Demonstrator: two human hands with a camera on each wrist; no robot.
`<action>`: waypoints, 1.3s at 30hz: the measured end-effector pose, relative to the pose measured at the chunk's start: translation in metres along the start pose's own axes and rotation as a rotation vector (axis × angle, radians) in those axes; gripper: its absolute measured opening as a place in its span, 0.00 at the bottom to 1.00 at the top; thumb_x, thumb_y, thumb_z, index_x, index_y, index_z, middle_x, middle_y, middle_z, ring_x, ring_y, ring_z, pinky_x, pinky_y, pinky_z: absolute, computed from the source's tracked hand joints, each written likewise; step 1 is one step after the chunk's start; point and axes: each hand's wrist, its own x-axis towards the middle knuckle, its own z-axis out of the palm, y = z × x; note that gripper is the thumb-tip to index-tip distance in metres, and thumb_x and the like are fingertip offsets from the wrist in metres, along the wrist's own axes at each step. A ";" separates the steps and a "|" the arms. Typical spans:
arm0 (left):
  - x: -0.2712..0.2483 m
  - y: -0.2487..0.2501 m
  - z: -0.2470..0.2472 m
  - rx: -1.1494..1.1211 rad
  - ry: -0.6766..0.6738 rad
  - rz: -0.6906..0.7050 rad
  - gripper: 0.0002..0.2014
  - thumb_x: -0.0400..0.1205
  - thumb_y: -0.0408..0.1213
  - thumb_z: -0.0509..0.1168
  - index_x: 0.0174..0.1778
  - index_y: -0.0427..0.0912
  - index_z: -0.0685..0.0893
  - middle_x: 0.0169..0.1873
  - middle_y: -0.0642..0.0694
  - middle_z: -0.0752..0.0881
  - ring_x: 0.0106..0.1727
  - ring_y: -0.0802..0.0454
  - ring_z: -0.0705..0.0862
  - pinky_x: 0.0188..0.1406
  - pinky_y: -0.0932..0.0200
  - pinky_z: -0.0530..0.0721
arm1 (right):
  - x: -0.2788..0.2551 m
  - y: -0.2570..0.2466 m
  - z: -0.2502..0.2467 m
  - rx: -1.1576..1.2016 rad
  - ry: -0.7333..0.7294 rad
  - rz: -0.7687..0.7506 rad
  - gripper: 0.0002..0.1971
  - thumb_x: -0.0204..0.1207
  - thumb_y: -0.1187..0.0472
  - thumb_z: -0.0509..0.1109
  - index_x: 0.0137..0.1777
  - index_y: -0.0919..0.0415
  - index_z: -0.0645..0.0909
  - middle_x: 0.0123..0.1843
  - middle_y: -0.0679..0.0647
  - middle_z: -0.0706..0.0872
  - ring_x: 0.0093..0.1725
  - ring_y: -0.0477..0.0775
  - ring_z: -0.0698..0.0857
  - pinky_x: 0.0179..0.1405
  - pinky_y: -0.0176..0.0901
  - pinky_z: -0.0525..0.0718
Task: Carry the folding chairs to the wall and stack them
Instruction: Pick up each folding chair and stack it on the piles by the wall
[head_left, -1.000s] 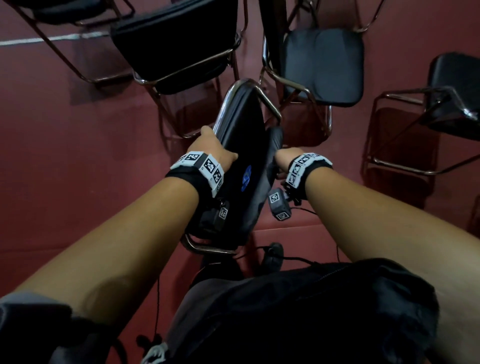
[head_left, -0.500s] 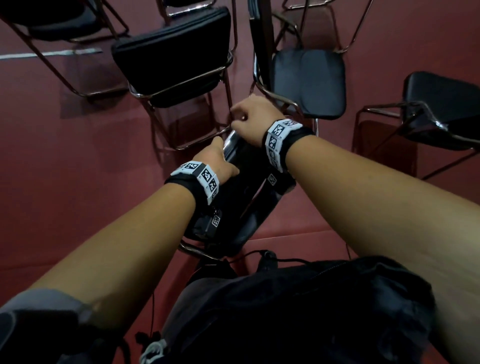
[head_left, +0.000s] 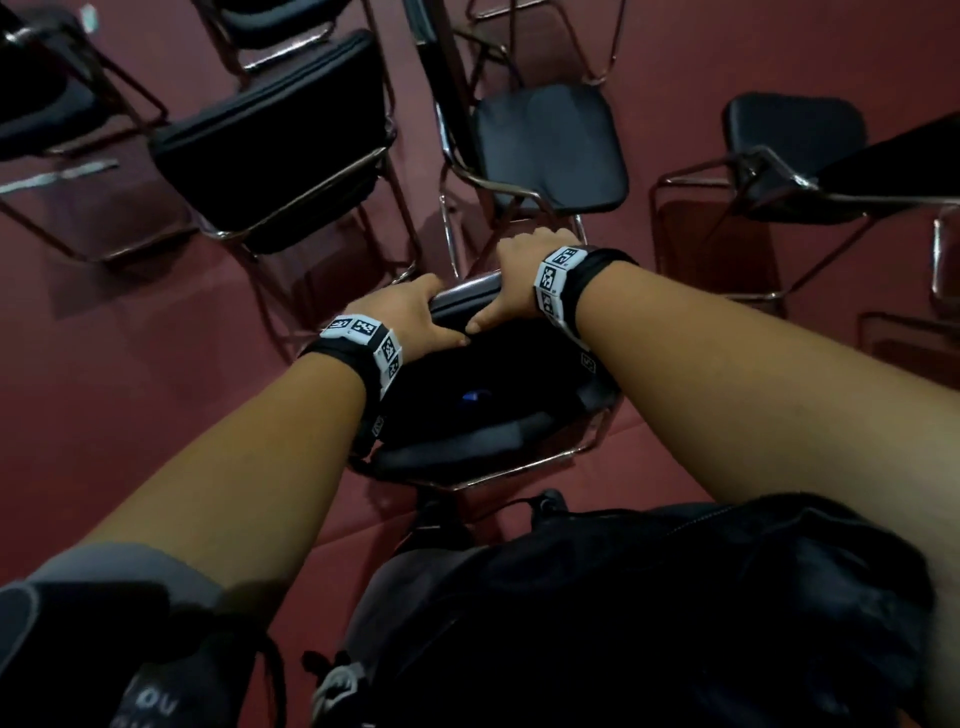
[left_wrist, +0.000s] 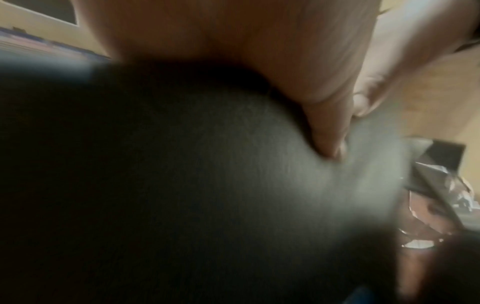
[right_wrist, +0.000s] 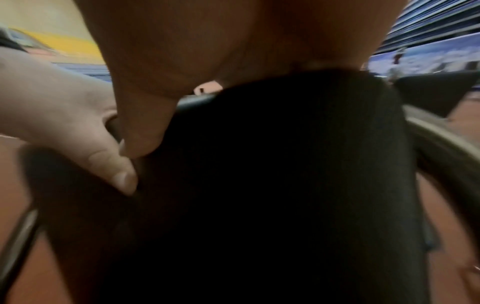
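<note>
A folded black chair (head_left: 483, 400) with a chrome frame hangs in front of me, its padded back facing up. My left hand (head_left: 410, 317) grips its top edge on the left, thumb pressed on the padding. My right hand (head_left: 519, 275) grips the same edge on the right, fingers curled over the far side. In the left wrist view the left hand (left_wrist: 324, 127) lies blurred against the dark padding (left_wrist: 182, 185). In the right wrist view the right hand (right_wrist: 145, 127) presses on the chair back (right_wrist: 272, 185), beside the left thumb.
Several open black chairs stand on the red floor ahead: one at the left (head_left: 280, 140), one in the middle (head_left: 545, 145), one at the right (head_left: 800, 156). A dark bag (head_left: 649, 613) hangs at my waist. Bare floor lies to the left.
The right hand moved from the chair's lower right side up to its top edge beside the left hand. The chair swung from upright to lying flatter and nearer me.
</note>
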 end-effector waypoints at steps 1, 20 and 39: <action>0.003 0.000 -0.001 0.057 0.013 -0.004 0.39 0.65 0.76 0.74 0.67 0.57 0.78 0.55 0.53 0.88 0.56 0.44 0.88 0.56 0.46 0.85 | -0.005 0.003 0.003 0.039 -0.002 0.047 0.57 0.50 0.11 0.72 0.69 0.56 0.80 0.67 0.57 0.88 0.67 0.65 0.85 0.62 0.56 0.79; 0.036 0.163 0.033 0.682 -0.188 0.515 0.37 0.60 0.57 0.84 0.61 0.50 0.76 0.61 0.43 0.84 0.66 0.34 0.81 0.72 0.33 0.77 | -0.168 0.075 0.101 0.623 -0.104 0.519 0.33 0.66 0.27 0.79 0.63 0.49 0.81 0.54 0.52 0.84 0.51 0.59 0.81 0.49 0.46 0.76; -0.226 0.503 0.310 1.174 -0.239 1.137 0.44 0.56 0.61 0.88 0.66 0.51 0.80 0.65 0.46 0.86 0.71 0.38 0.79 0.79 0.37 0.69 | -0.575 0.149 0.379 1.228 -0.065 1.037 0.57 0.59 0.16 0.75 0.81 0.55 0.75 0.76 0.54 0.83 0.69 0.62 0.84 0.69 0.56 0.83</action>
